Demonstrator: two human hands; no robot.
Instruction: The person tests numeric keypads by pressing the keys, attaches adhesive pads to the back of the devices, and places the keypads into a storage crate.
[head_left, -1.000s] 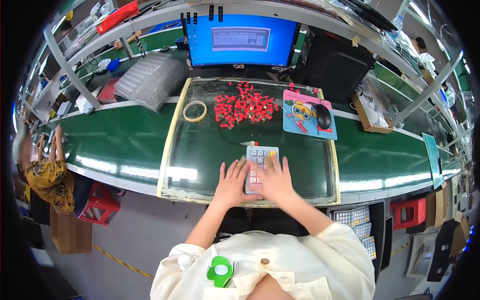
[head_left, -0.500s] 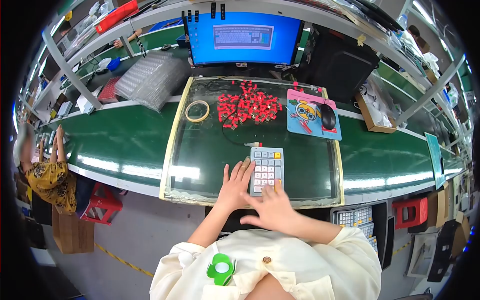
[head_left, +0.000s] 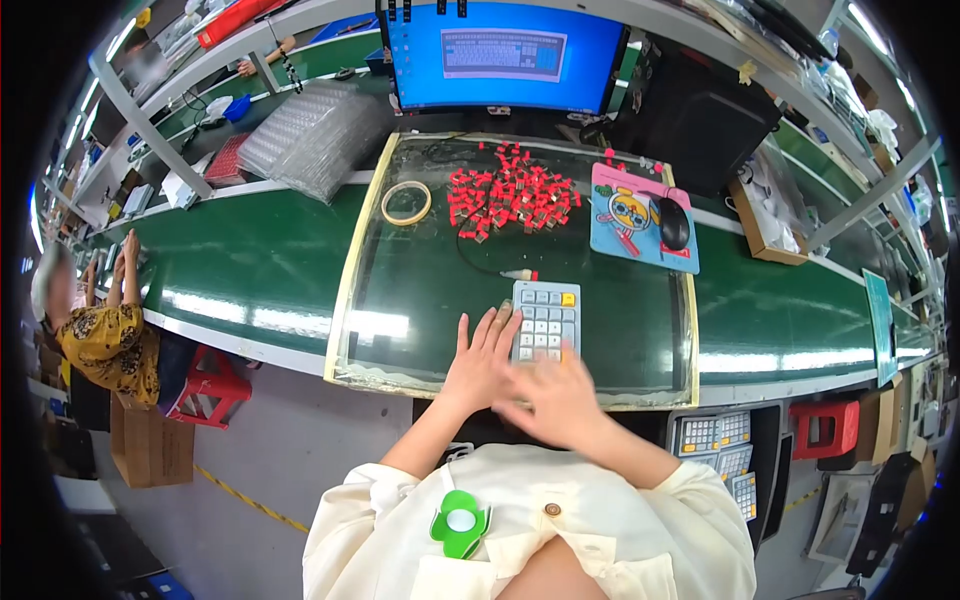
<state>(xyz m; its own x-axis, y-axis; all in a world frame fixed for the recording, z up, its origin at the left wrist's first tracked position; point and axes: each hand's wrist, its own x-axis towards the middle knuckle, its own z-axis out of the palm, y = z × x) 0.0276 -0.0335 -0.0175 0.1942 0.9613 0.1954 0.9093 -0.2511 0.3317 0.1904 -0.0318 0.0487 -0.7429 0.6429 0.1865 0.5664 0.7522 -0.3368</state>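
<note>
A white and grey numeric keypad [head_left: 540, 322] with a yellow key at its top right lies on the glass-topped mat in front of me. My left hand [head_left: 480, 370] rests flat beside it, fingers spread, the fingertips at the keypad's left edge. Over the lower keys is my right hand [head_left: 560, 398], its thumb held out and its fingers partly blurred; it holds nothing, and the bottom rows are hidden under it. A cable with a light plug and a red tip [head_left: 522, 275] lies just above the keypad.
Behind the keypad lies a pile of red-capped USB connectors [head_left: 512, 195], with a tape roll [head_left: 406, 203] to its left. A mouse [head_left: 674, 224] sits on a cartoon mouse pad [head_left: 615, 245]. The monitor [head_left: 500, 85] shows a keyboard diagram. More keypads [head_left: 735, 460] fill a bin below right.
My right hand's fingers have shifted over the lower keys and are blurred. My left hand stays by the keypad's left edge. The whole view has shifted slightly.
</note>
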